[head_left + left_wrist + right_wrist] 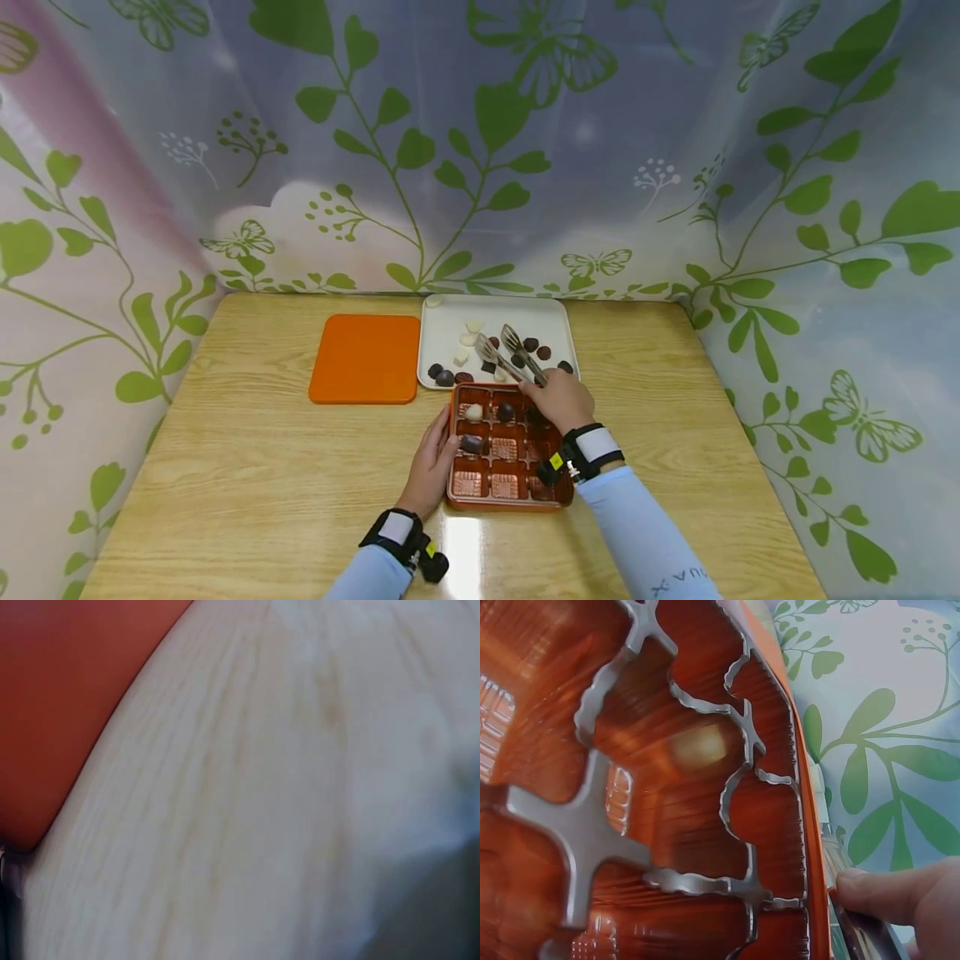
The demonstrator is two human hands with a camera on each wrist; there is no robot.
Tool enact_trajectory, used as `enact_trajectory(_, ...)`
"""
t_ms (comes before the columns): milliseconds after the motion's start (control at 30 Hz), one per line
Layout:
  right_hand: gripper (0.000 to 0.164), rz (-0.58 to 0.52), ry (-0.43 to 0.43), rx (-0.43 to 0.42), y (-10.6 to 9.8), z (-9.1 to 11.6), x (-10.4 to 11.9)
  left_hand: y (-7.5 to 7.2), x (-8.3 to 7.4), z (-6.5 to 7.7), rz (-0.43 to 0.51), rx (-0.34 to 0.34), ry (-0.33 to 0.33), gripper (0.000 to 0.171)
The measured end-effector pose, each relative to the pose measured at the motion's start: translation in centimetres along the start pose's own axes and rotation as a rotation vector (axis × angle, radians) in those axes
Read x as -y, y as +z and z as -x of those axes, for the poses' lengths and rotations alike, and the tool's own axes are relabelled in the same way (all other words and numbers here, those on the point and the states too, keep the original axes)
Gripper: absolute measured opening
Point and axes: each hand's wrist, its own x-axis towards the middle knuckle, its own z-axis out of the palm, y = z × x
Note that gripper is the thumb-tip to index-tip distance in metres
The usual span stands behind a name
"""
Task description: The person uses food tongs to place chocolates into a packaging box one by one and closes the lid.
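Left hand, fingers fairly straight, rests against a divided box, seemingly steadying it, while the right hand grips spread tongs over a tray of chocolates

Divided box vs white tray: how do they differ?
The divided box is orange-brown; the white tray is white.
The box is split into compartments; the tray has one undivided surface.
The box sits nearer the camera; the tray lies just behind it.
Shared: both hold small light and dark pieces.
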Motion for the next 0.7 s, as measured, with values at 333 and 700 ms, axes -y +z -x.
enact_trajectory(333,0.039,-0.012,0.002,0.006,-0.43,0.21,0.04,0.05,0.35,-0.14,0.045,0.012,0.009,0.053)
enact_trajectory(700,0.038,0.004,0.013,0.014,-0.33,0.08,-0.17,0.11,0.31,-0.13,0.055,0.014,0.016,0.053)
